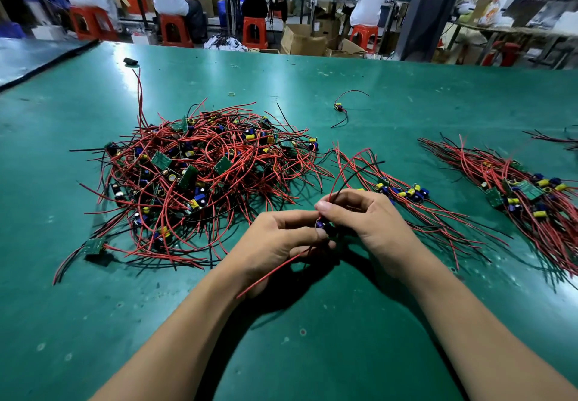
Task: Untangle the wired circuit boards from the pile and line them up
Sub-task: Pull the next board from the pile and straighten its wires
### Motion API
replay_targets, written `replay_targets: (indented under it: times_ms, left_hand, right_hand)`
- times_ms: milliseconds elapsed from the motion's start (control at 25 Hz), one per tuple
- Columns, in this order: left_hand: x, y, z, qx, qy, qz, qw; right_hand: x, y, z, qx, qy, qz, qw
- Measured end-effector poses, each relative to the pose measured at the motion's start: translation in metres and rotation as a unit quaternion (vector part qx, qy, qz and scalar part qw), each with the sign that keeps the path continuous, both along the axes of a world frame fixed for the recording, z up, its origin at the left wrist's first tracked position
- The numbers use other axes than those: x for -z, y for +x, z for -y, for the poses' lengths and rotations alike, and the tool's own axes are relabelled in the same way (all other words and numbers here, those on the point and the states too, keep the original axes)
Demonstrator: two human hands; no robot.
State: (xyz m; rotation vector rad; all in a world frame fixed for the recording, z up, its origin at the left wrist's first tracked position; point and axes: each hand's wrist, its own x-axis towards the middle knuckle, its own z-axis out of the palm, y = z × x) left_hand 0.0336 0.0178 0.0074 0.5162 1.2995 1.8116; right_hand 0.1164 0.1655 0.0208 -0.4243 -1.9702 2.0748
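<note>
A big tangled pile of small green circuit boards with red and black wires [200, 175] lies on the green table [93, 322], left of centre. Both hands meet in front of it around one wired board [323, 225]. My left hand [275, 241] pinches the board from the left. My right hand [366, 216] pinches it and its wires from the right. A red wire trails down and left under my left hand; a red and a black wire rise above my right hand. A lined-up row of boards [403, 191] lies just right of my hands.
A second, larger lined-up bunch [525, 194] lies at the far right. One stray wired board [339, 108] sits alone further back, with a yellow rubber band [231, 94] and a small black object [130, 61]. People on red stools work at benches behind the table.
</note>
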Motion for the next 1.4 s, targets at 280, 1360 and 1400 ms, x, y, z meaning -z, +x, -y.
replay_targets:
  times_ms: [280, 1360, 1400]
  left_hand:
    - [-0.005, 0.001, 0.002, 0.004, -0.022, -0.009, 1.0]
    - [-0.006, 0.011, -0.003, -0.059, -0.035, -0.069, 0.995]
    - [-0.006, 0.011, -0.003, -0.059, -0.036, -0.07, 0.995]
  right_hand:
    - [0.001, -0.003, -0.005, 0.023, -0.089, 0.036, 0.995]
    - [-0.008, -0.013, -0.017, 0.099, -0.416, -0.02, 0.904]
    - [-0.009, -0.012, -0.018, 0.089, -0.43, -0.019, 0.898]
